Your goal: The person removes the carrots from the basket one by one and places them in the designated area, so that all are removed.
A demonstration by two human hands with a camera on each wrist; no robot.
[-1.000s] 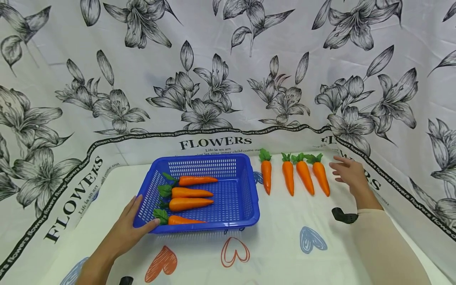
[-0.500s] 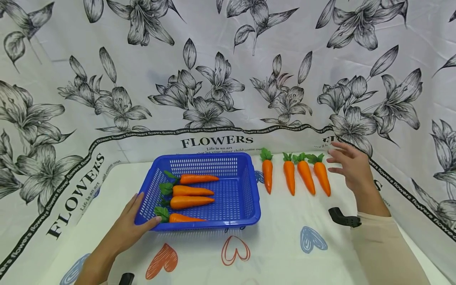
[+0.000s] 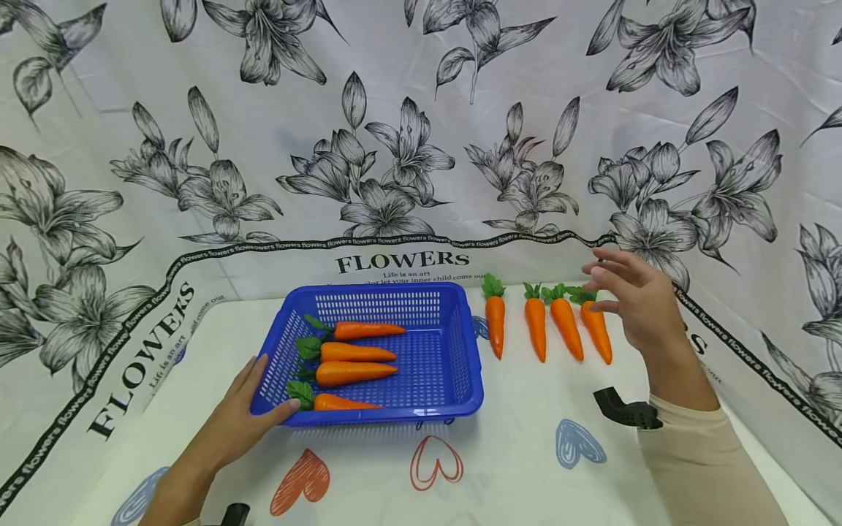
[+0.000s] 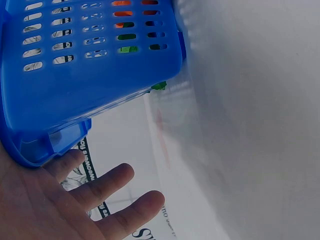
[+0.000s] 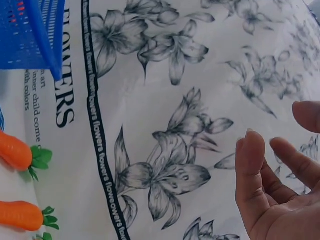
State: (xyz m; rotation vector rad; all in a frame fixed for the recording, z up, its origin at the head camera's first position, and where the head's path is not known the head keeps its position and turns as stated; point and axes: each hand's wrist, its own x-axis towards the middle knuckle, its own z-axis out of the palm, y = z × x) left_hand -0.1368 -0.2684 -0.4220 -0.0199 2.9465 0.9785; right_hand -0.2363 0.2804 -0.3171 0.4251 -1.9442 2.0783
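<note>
A blue plastic basket (image 3: 427,365) stands left of the middle in the head view. Several orange carrots (image 3: 356,373) lie in it, their green tops toward the left. My left hand (image 3: 240,413) rests against its front left corner, thumb on the near rim; the left wrist view shows straight, spread fingers (image 4: 131,215) beside the basket wall. To the right of the basket, several more carrots (image 3: 536,330) lie in a row, tops away from me. Above the rightmost carrot (image 3: 598,336) my right hand (image 3: 647,307) hovers with loosely bent fingers, holding nothing and partly covering that carrot's top.
A white cloth (image 3: 506,467) printed with hearts covers the table. Behind and at both sides hangs a flower-printed curtain (image 3: 395,197) with a black lettered band. Black wrist mounts (image 3: 628,409) stick out at both wrists.
My right hand has risen and moved left, from beside the rightmost carrot to above its top. The left hand stays at the basket corner, and the carrots stay in place.
</note>
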